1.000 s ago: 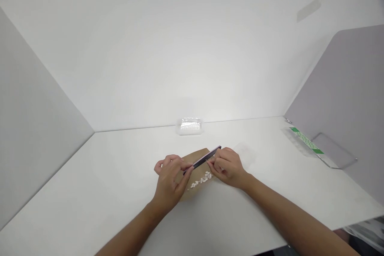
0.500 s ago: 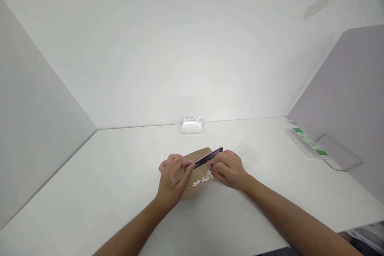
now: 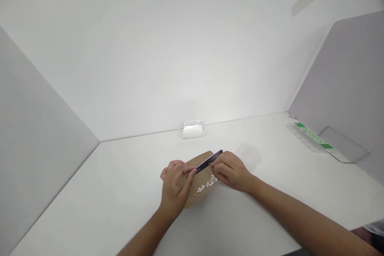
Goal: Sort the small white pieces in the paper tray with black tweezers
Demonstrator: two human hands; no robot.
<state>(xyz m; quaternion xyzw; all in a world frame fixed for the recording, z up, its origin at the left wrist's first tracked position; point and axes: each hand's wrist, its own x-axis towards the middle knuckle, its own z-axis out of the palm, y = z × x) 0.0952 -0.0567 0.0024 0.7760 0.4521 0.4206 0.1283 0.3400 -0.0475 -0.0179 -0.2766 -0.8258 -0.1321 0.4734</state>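
Clear box by far wall, white bits on brown sheet, left hand pinching file, right hand pinched against it.

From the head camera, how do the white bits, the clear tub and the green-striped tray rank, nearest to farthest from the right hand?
1. White bits, just left of the right hand, below the dark stick it grips.
2. Clear tub, by the back wall.
3. Green-striped tray, far right, by the partition.
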